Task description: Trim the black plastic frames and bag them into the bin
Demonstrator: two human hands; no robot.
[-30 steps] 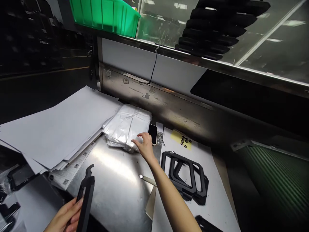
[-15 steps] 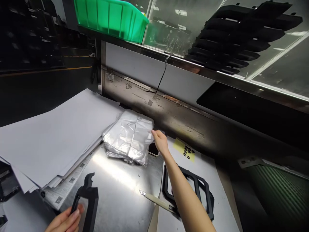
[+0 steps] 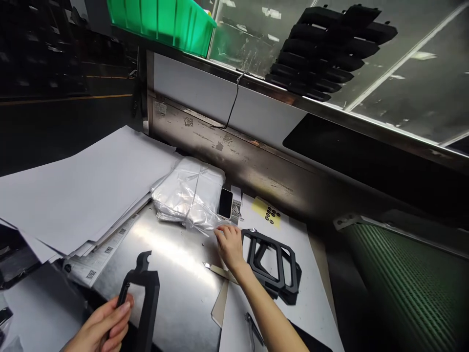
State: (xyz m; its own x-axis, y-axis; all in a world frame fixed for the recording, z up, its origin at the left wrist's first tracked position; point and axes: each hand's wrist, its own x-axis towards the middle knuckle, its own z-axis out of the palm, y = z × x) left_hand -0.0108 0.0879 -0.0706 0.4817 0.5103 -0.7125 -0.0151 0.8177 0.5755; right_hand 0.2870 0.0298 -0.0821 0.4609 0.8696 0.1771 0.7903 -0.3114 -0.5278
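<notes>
My right hand (image 3: pixel 230 243) pinches the corner of a clear plastic bag (image 3: pixel 205 222) drawn off the bag stack (image 3: pixel 188 194) at the back of the steel desk (image 3: pixel 176 274). The film looks light, limp and slippery, best taken at its edge. My left hand (image 3: pixel 100 327) grips a stiff black plastic frame (image 3: pixel 144 303).

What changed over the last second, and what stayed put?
The right hand left the far edge of the plastic bag bundle and drew a clear bag toward the person. The left hand still grips the black frame part; paper stack unchanged.
</notes>
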